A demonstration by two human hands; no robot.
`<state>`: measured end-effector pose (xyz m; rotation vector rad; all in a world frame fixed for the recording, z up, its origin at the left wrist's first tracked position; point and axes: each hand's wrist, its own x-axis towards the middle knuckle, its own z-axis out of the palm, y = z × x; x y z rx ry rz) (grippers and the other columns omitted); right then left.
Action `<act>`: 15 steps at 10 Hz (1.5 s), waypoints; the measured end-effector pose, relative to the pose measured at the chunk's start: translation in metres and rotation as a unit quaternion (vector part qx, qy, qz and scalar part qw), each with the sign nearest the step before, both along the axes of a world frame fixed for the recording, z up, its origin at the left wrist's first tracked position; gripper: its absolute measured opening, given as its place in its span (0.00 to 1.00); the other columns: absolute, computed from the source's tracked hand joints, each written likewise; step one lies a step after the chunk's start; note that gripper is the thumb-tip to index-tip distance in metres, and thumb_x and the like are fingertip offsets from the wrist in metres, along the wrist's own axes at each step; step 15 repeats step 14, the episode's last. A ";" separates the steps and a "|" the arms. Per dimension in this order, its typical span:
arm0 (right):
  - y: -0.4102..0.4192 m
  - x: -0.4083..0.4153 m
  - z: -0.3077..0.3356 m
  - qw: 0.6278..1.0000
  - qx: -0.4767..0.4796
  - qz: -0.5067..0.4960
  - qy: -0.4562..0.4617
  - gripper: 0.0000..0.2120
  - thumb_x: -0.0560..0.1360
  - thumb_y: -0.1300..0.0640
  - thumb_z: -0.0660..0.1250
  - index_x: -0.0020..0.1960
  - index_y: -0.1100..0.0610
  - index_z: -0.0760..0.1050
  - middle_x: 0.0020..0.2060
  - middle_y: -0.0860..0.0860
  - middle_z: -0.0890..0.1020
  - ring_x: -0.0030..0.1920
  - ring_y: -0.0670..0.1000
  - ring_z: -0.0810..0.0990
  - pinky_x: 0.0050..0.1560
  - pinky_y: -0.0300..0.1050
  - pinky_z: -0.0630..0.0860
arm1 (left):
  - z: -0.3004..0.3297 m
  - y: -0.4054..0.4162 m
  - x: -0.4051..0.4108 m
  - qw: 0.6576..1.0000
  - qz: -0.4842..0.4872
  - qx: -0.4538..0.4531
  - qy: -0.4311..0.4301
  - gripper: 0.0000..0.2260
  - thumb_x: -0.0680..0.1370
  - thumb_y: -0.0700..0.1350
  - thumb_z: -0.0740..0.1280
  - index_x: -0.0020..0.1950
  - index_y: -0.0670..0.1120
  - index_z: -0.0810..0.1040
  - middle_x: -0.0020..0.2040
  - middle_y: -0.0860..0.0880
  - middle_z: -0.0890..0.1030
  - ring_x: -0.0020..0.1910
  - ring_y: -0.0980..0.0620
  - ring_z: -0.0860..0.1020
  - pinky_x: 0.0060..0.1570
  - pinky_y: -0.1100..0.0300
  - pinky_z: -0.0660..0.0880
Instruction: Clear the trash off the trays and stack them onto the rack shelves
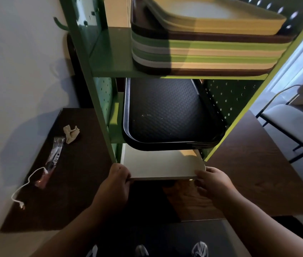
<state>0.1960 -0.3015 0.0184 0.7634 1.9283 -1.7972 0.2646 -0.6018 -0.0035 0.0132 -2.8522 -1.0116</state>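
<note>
I am holding a cream tray (162,164) level by its near edge, its far part already under the black trays and inside the rack (84,58), at the lowest level. Whether a shelf or another tray lies beneath it I cannot tell; that zone is in shadow.

My left hand (118,175) is gripping the tray's near-left corner, fingers curled under the rim, thumb on top. My right hand (211,179) is gripping the near-right corner, fingers (201,173) wrapping the edge. Both hands are closed on the tray, neither is free.

Tray surface is looking bare: no trash visible on the part showing.

Progress, as judged from this view:
- Top shelf is carrying a tall stack (208,51) of cream, green, grey and brown trays.
- Middle shelf is holding black trays (167,112), several nested; pale specks showing on the top one.
- So most stacking appears done; this cream tray is partway in.

Still out: a crumpled napkin (71,134), a clear wrapper (54,156) and a white cord (26,184) are lying on the dark surface (258,173) to the left of the rack, well apart from the tray. The napkin and wrapper look like trash left to dispose of; the cord I am unsure about.

No further loose trays visible on the surface. A chair (291,125) is standing to the right.
</note>
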 end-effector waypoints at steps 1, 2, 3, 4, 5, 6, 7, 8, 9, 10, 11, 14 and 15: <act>-0.005 -0.005 -0.009 0.995 0.082 0.048 -0.019 0.07 0.79 0.62 0.70 0.57 0.59 0.80 0.44 0.58 0.86 0.34 0.52 0.82 0.29 0.43 0.77 | -0.011 0.000 -0.005 0.999 0.012 -0.023 -0.029 0.05 0.79 0.39 0.70 0.47 0.47 0.74 0.50 0.50 0.73 0.35 0.53 0.76 0.36 0.55 0.80; -0.006 -0.004 -0.019 0.988 0.126 0.080 -0.044 0.08 0.78 0.61 0.70 0.56 0.59 0.81 0.42 0.58 0.86 0.33 0.51 0.80 0.25 0.41 0.73 | -0.021 0.002 -0.004 0.998 0.015 -0.044 -0.047 0.02 0.80 0.40 0.67 0.49 0.46 0.78 0.53 0.49 0.75 0.37 0.51 0.78 0.38 0.54 0.79; -0.008 -0.004 -0.020 0.986 0.134 0.081 -0.057 0.07 0.79 0.61 0.69 0.56 0.60 0.80 0.38 0.56 0.83 0.28 0.48 0.77 0.22 0.39 0.70 | -0.021 0.007 -0.004 0.998 0.016 -0.049 -0.034 0.03 0.79 0.40 0.69 0.52 0.46 0.80 0.54 0.49 0.77 0.44 0.48 0.80 0.43 0.55 0.77; -0.006 -0.004 -0.022 0.986 0.130 0.084 -0.054 0.07 0.81 0.59 0.67 0.56 0.60 0.80 0.36 0.55 0.81 0.26 0.48 0.75 0.20 0.38 0.68 | -0.018 0.014 -0.006 0.998 -0.005 -0.061 -0.018 0.06 0.77 0.41 0.70 0.54 0.47 0.81 0.54 0.52 0.77 0.46 0.51 0.80 0.43 0.51 0.81; -0.006 -0.004 -0.025 0.989 0.118 0.072 -0.049 0.07 0.83 0.57 0.65 0.56 0.59 0.80 0.40 0.56 0.84 0.31 0.49 0.77 0.23 0.39 0.72 | -0.017 0.020 -0.010 0.996 -0.032 -0.081 -0.028 0.09 0.77 0.38 0.68 0.55 0.49 0.82 0.54 0.54 0.76 0.47 0.52 0.79 0.42 0.52 0.81; -0.004 -0.006 -0.028 0.991 0.115 0.066 -0.029 0.09 0.84 0.54 0.63 0.56 0.57 0.80 0.48 0.61 0.87 0.36 0.53 0.80 0.31 0.44 0.75 | -0.016 0.025 -0.014 0.995 -0.036 -0.088 -0.034 0.11 0.78 0.37 0.66 0.55 0.50 0.83 0.53 0.53 0.77 0.45 0.51 0.78 0.40 0.57 0.77; 0.002 -0.009 -0.030 0.991 0.119 0.064 -0.014 0.11 0.84 0.52 0.63 0.56 0.57 0.80 0.48 0.62 0.87 0.36 0.53 0.80 0.34 0.46 0.74 | -0.015 0.029 -0.016 0.995 -0.033 -0.083 -0.037 0.10 0.78 0.38 0.67 0.55 0.50 0.83 0.51 0.53 0.77 0.44 0.51 0.78 0.39 0.58 0.75; 0.004 -0.013 -0.030 0.986 0.145 0.077 -0.015 0.11 0.84 0.52 0.63 0.55 0.58 0.81 0.46 0.59 0.87 0.36 0.51 0.81 0.31 0.44 0.74 | -0.014 0.032 -0.018 0.996 -0.029 -0.076 -0.047 0.11 0.78 0.38 0.67 0.55 0.51 0.83 0.51 0.54 0.76 0.44 0.52 0.77 0.41 0.55 0.79; 0.004 -0.015 -0.029 0.988 0.132 0.078 -0.030 0.11 0.84 0.53 0.62 0.55 0.58 0.80 0.47 0.60 0.87 0.36 0.52 0.80 0.29 0.43 0.73 | -0.013 0.033 -0.018 0.995 -0.019 -0.072 -0.061 0.12 0.78 0.37 0.67 0.55 0.51 0.83 0.53 0.53 0.76 0.44 0.52 0.76 0.41 0.56 0.77; 0.006 -0.016 -0.028 0.988 0.122 0.087 -0.042 0.12 0.84 0.53 0.62 0.55 0.59 0.81 0.42 0.58 0.85 0.34 0.51 0.78 0.25 0.42 0.71 | -0.010 0.037 -0.019 0.997 -0.010 -0.046 -0.059 0.11 0.78 0.38 0.68 0.58 0.50 0.82 0.53 0.54 0.77 0.47 0.53 0.79 0.45 0.55 0.79; 0.009 -0.016 -0.024 0.989 0.105 0.087 -0.052 0.14 0.83 0.51 0.63 0.53 0.60 0.83 0.39 0.56 0.83 0.33 0.51 0.77 0.29 0.42 0.71 | -0.005 0.047 -0.020 0.999 -0.009 -0.011 -0.048 0.13 0.79 0.44 0.70 0.63 0.50 0.78 0.53 0.54 0.76 0.44 0.57 0.78 0.47 0.55 0.81; 0.013 -0.017 -0.013 0.993 0.071 0.078 -0.044 0.14 0.82 0.47 0.65 0.56 0.56 0.81 0.48 0.59 0.87 0.37 0.52 0.81 0.37 0.46 0.76 | 0.007 0.082 -0.039 0.999 -0.032 0.017 -0.029 0.14 0.80 0.48 0.68 0.65 0.48 0.76 0.53 0.51 0.77 0.40 0.58 0.74 0.46 0.55 0.79; 0.013 -0.017 -0.013 0.993 0.071 0.078 -0.044 0.14 0.82 0.47 0.65 0.56 0.56 0.81 0.48 0.59 0.87 0.37 0.52 0.81 0.37 0.46 0.76 | 0.007 0.082 -0.039 0.999 -0.032 0.017 -0.029 0.14 0.80 0.48 0.68 0.65 0.48 0.76 0.53 0.51 0.77 0.40 0.58 0.74 0.46 0.55 0.79</act>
